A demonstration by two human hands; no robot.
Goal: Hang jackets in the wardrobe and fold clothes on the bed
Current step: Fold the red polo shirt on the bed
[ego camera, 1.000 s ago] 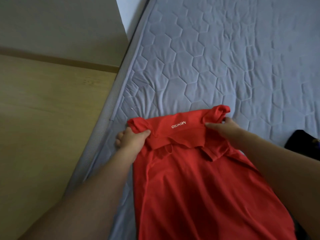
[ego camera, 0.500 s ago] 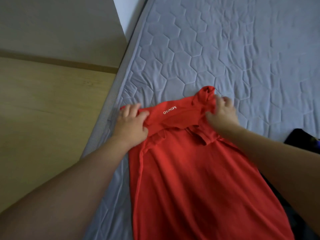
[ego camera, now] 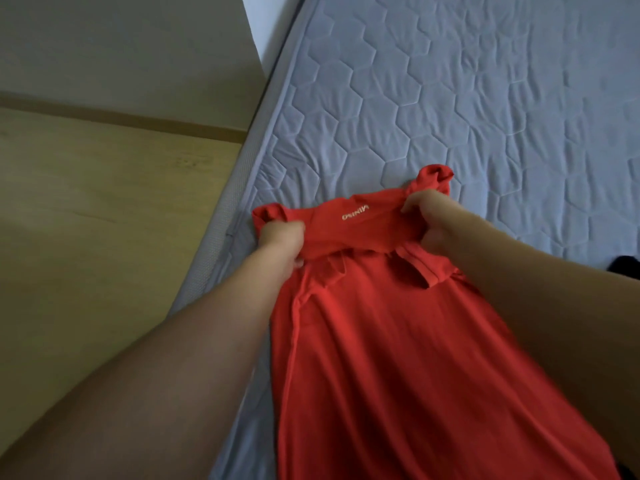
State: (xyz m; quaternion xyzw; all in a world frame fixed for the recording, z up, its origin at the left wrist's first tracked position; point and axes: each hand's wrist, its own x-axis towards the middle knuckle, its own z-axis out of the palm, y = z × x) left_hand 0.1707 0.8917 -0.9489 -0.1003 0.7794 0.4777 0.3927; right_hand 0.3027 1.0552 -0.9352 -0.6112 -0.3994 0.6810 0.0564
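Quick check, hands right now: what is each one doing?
Left hand: fingers curled, gripping the red shirt at its top left corner.
Right hand: fingers curled, gripping the shirt's top right corner.

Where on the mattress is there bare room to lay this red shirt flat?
Bare quilting lies beyond the red shirt on the mattress. Crowded: left hand by the mattress edge; right hand; dark item at right.
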